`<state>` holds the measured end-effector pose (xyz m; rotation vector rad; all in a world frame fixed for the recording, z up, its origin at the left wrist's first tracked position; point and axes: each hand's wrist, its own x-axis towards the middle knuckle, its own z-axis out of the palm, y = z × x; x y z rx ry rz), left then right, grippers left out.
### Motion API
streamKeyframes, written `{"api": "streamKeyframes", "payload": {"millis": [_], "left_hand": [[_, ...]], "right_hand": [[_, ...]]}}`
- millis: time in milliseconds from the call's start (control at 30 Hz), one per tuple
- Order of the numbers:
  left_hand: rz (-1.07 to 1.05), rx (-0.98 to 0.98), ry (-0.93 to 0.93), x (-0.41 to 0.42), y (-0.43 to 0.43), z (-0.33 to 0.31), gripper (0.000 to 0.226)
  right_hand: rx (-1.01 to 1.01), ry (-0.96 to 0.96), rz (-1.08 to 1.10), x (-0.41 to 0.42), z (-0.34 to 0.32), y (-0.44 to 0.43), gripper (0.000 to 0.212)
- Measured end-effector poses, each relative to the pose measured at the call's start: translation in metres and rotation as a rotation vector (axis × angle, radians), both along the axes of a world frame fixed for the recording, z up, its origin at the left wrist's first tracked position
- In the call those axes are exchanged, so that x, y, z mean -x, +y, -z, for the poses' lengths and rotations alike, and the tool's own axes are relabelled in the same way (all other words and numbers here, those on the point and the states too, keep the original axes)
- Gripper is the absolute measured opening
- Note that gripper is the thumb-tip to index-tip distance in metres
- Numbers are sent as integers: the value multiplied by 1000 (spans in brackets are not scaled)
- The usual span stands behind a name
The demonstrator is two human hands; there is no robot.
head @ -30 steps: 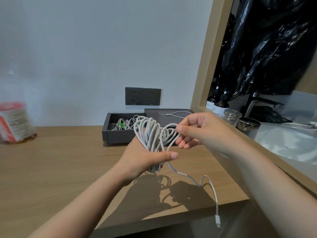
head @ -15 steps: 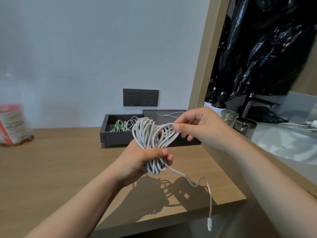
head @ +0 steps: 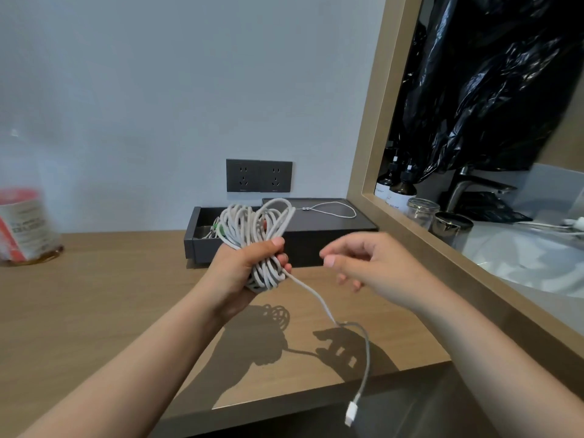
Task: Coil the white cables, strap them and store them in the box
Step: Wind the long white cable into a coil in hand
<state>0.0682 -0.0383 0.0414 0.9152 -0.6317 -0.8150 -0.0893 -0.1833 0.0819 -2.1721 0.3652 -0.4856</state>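
My left hand (head: 245, 268) grips a coiled bundle of white cable (head: 252, 226) above the wooden desk, its loops standing up in front of the box. A loose tail (head: 319, 300) runs down from the bundle to a white plug (head: 350, 413) that hangs past the desk's front edge. My right hand (head: 363, 263) hovers to the right of the bundle with loosely curled fingers and holds nothing. The dark grey box (head: 202, 245) stands behind, its open left part holding other cables with a green strap. A thin white strap (head: 331, 210) lies on the box's lid.
A double wall socket (head: 259, 175) sits above the box. A red and white container (head: 25, 226) stands at the far left of the desk (head: 94, 311). A wooden frame (head: 410, 235) borders the right side, with bottles, glass jars, a tap and a sink behind it.
My right hand has let go of the cable loops and moved down and to the right. My left hand has closed tighter round the bundle.
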Motion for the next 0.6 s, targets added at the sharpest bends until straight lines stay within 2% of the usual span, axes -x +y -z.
{"api": "streamKeyframes", "payload": {"millis": [133, 233, 467, 600], "left_hand": [[-86, 62, 76, -8, -4, -7, 33], [-99, 79, 71, -13, -4, -8, 21], [-138, 14, -56, -23, 2, 0, 17], [-130, 16, -127, -22, 4, 1, 14]], "right_hand": [[83, 181, -44, 5, 23, 4, 11], [133, 167, -37, 4, 33, 5, 2], [353, 36, 63, 11, 27, -3, 14], [499, 124, 35, 15, 22, -6, 12]]}}
